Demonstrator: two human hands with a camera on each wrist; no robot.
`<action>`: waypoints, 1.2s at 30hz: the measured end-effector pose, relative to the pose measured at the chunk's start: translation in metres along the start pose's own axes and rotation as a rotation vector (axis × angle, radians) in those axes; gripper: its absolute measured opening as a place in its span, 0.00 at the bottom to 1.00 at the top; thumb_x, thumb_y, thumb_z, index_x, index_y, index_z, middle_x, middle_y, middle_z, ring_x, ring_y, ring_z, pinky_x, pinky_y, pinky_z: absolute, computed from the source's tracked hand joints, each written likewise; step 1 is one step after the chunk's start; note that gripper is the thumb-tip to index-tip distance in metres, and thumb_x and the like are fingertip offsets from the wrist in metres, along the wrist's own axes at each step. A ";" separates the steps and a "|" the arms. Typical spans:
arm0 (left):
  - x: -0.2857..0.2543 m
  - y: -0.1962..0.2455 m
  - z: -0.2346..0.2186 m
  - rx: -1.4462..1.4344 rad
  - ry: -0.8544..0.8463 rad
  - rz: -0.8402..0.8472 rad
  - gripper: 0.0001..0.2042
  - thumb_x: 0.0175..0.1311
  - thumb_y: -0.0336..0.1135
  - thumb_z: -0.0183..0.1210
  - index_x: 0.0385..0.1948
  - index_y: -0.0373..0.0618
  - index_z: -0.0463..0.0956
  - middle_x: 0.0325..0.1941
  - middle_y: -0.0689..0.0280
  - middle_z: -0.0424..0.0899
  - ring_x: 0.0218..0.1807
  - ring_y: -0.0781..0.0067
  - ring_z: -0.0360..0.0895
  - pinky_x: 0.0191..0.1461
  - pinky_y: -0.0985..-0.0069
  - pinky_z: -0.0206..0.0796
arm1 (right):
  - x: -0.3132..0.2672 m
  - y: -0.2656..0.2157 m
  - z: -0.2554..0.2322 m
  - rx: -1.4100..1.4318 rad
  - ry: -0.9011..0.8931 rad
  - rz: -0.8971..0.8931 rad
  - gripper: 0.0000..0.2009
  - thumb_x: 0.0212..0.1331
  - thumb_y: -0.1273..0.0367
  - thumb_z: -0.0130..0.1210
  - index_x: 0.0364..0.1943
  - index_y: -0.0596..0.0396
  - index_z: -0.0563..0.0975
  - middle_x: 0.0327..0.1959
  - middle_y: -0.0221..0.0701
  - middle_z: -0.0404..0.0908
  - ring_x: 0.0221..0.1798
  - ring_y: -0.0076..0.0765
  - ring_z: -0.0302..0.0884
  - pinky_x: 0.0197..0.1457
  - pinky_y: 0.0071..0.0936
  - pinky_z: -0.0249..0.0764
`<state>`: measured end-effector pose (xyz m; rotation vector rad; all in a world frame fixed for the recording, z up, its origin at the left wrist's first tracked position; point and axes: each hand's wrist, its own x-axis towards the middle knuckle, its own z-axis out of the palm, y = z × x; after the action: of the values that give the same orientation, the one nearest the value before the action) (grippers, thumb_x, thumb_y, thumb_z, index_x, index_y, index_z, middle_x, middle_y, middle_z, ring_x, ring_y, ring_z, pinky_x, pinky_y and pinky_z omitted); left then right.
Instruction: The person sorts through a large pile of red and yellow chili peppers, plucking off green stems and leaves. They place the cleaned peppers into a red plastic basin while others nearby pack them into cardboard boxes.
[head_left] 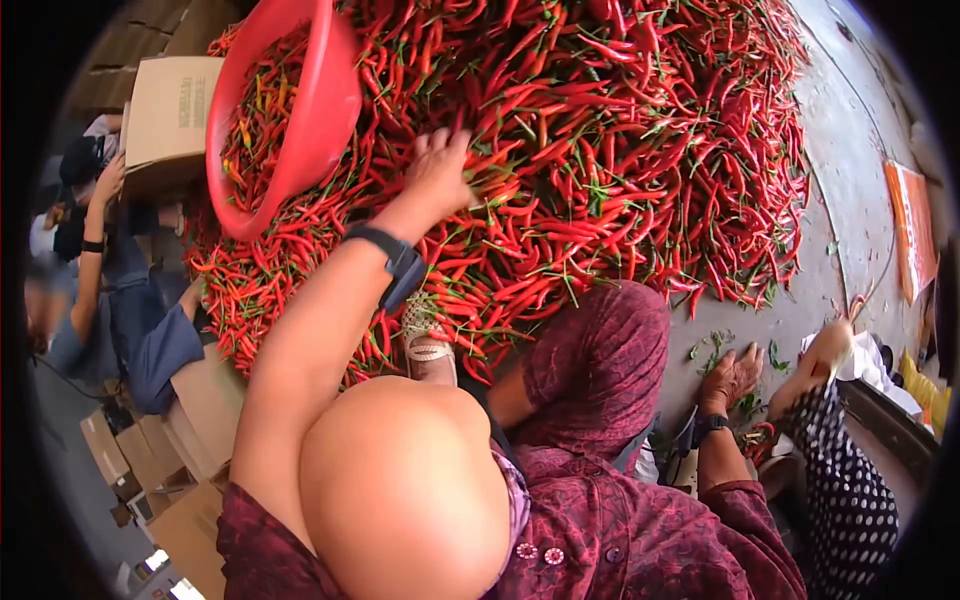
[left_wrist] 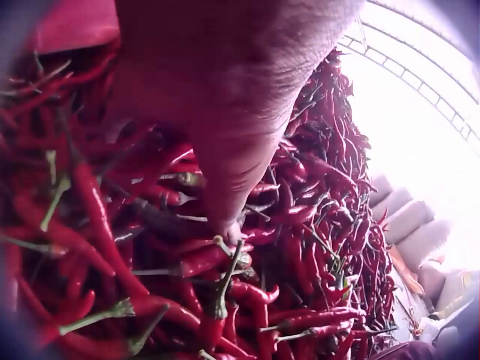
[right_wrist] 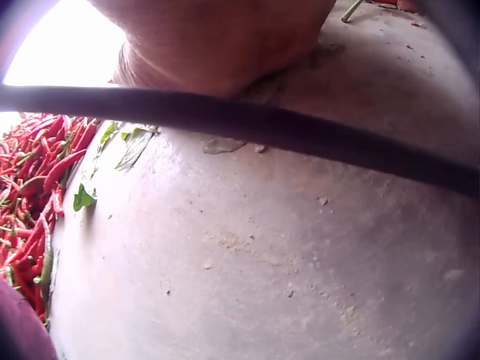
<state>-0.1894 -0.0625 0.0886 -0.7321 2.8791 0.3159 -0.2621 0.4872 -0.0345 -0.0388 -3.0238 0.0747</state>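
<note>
A wide heap of red chili peppers point(head_left: 600, 140) with green stems covers the floor in front of me. My left hand point(head_left: 437, 172) reaches onto the heap with its fingers extended among the peppers. In the left wrist view its thumb point(left_wrist: 232, 172) points down and its tip is right at the peppers; the other fingers are hidden there. My right hand point(head_left: 732, 380) rests on the grey floor point(head_left: 735, 325) beside the heap, fingers spread, near scraps of green leaf point(head_left: 712, 352). A dark wrist strap point(right_wrist: 247, 124) crosses the right wrist view.
A red plastic basin point(head_left: 335, 110) holding more peppers stands tilted at the heap's left. Behind it is a cardboard box point(head_left: 165, 105). A person in blue trousers point(head_left: 150, 340) sits at the left; another person's polka-dot garment point(head_left: 840, 490) shows at the right. An orange sack point(head_left: 910, 230) lies farther right.
</note>
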 end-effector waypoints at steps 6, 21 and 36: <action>-0.107 -0.050 0.004 -0.146 0.148 0.015 0.29 0.44 0.18 0.54 0.53 0.52 0.65 0.50 0.56 0.67 0.43 0.46 0.73 0.44 0.57 0.68 | 0.001 -0.004 -0.002 0.013 -0.006 0.016 0.27 0.58 0.57 0.44 0.63 0.46 0.61 0.68 0.34 0.56 0.70 0.41 0.49 0.70 0.42 0.44; -0.164 -0.070 -0.053 -0.136 0.087 -0.015 0.29 0.40 0.36 0.68 0.48 0.40 0.69 0.48 0.55 0.74 0.53 0.51 0.69 0.57 0.63 0.62 | -0.011 -0.111 -0.013 0.561 0.049 -0.629 0.14 0.51 0.73 0.56 0.44 0.55 0.76 0.46 0.40 0.76 0.54 0.47 0.71 0.59 0.39 0.65; -0.196 -0.094 0.010 -0.211 -0.104 -0.029 0.20 0.42 0.23 0.60 0.41 0.49 0.71 0.41 0.58 0.72 0.45 0.47 0.73 0.45 0.58 0.67 | 0.001 -0.452 -0.110 0.300 -0.224 -1.266 0.15 0.52 0.54 0.54 0.34 0.50 0.78 0.40 0.35 0.78 0.33 0.42 0.79 0.35 0.34 0.76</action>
<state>0.0276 -0.0515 0.1022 -0.7647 2.7623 0.6417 -0.2603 0.0407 0.0973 1.8955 -2.5773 0.4058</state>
